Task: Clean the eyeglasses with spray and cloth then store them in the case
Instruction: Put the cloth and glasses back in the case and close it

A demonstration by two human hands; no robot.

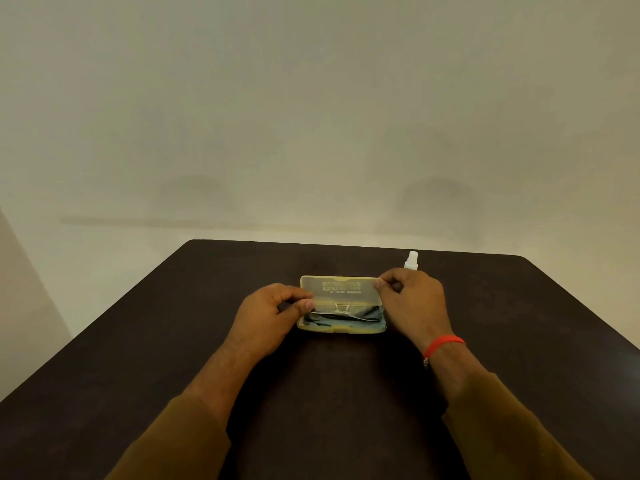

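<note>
A translucent yellowish eyeglass case (341, 328) lies in the middle of the dark table (519, 341). Its lid (341, 289) stands partly raised. Inside, a dark cloth (346, 317) covers the contents, and a small part of the eyeglasses (342, 308) shows at the centre. My left hand (270, 320) pinches the lid's left edge. At the lid's upper right corner, my right hand (414, 303) pinches it with thumb and forefinger. A white spray bottle (412, 260) stands just behind my right hand, its lower part hidden.
The table's far edge runs just behind the case and bottle, with a plain pale wall beyond. A red band circles my right wrist (443, 344). Brown sleeves cover both forearms.
</note>
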